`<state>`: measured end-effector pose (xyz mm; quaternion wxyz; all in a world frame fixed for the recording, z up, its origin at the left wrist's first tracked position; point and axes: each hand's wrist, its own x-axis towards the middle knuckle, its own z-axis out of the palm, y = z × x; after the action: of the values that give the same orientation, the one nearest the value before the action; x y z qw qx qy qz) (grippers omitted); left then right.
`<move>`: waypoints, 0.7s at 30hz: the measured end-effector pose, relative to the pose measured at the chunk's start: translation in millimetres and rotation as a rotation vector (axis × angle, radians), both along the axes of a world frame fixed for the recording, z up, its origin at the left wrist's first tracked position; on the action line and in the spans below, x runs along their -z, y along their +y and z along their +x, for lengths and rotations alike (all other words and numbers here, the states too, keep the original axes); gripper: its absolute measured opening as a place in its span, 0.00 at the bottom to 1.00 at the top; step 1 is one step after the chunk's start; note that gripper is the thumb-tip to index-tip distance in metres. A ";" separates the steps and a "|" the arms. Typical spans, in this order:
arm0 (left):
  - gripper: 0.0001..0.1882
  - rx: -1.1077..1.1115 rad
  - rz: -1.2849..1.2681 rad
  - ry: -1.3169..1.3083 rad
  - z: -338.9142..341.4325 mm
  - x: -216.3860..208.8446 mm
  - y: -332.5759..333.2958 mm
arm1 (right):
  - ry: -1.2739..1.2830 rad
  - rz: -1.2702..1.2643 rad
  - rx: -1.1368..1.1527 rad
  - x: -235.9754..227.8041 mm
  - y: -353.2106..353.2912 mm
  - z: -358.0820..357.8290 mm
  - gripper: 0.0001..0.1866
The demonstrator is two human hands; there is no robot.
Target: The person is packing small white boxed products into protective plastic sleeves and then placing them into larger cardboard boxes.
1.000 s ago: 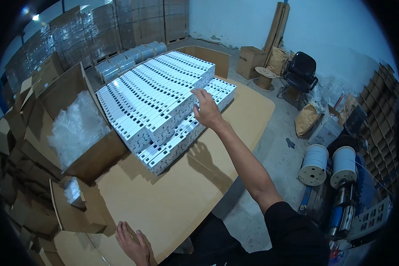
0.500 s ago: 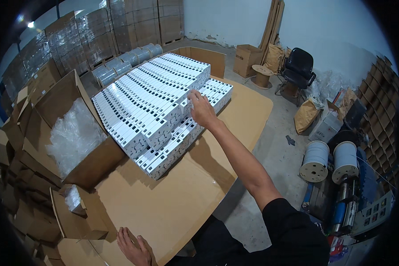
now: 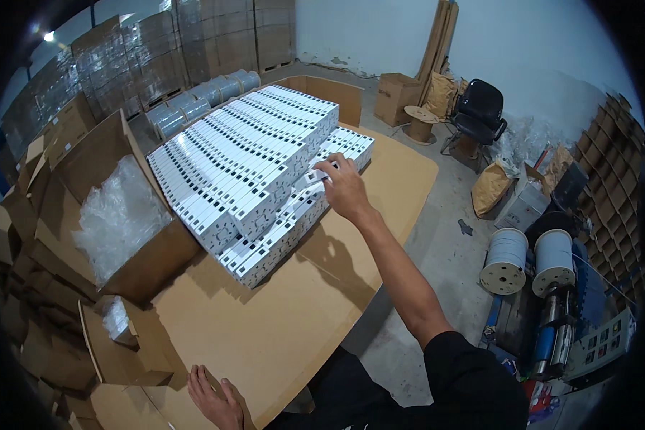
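Note:
Rows of slim white boxes with dark square marks (image 3: pixel 244 143) are stacked in layers on the cardboard-covered table (image 3: pixel 265 322). My right hand (image 3: pixel 346 190) is at the stack's right side, its thumb and fingers closed on one small white box (image 3: pixel 315 176). That box is tilted just above the lower layer, and my fingers cover part of it. My left hand (image 3: pixel 215 401) lies flat at the table's near edge with its fingers stretched out, holding nothing.
An open carton (image 3: pixel 147 258) with clear plastic bags (image 3: pixel 122 218) stands left of the stack. Nearer is a small open cardboard box (image 3: pixel 122 351) with a clear plastic packet. On the floor to the right are a black chair (image 3: pixel 479 111) and cable spools (image 3: pixel 505 261).
My right hand has drawn back slightly from the upper layer and now holds a small white box lifted off the lower layer. The left hand has stayed in place.

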<state>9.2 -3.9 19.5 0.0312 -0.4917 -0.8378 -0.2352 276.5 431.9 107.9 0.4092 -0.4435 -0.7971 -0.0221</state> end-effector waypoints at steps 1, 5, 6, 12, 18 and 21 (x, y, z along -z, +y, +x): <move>0.30 -0.013 -0.005 -0.001 -3.9 3.9 -2.2 | -0.001 -0.005 -0.013 -6.9 -17.1 -0.8 0.20; 0.27 -0.013 0.016 -0.110 -9.6 10.8 8.1 | -0.030 0.004 -0.059 -29.7 -74.8 -9.3 0.20; 0.27 0.000 0.010 -0.122 -11.4 5.5 12.3 | -0.054 -0.024 -0.073 -33.5 -88.4 -17.7 0.20; 0.23 0.017 0.168 -0.591 -8.1 -30.1 42.4 | -0.132 -0.270 -0.311 -35.5 -152.9 -72.2 0.20; 0.21 0.123 0.342 -1.238 -26.9 -17.8 52.1 | -0.122 -0.348 -0.596 0.9 -200.3 -138.9 0.19; 0.21 0.134 0.464 -1.497 -39.6 -15.4 64.6 | -0.092 -0.378 -0.691 23.3 -215.7 -162.9 0.18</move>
<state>-30.4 60.7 34.9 -0.4540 -0.2328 -0.5340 -0.6742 113.7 216.3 84.5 0.2674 -0.2153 -0.9069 0.2442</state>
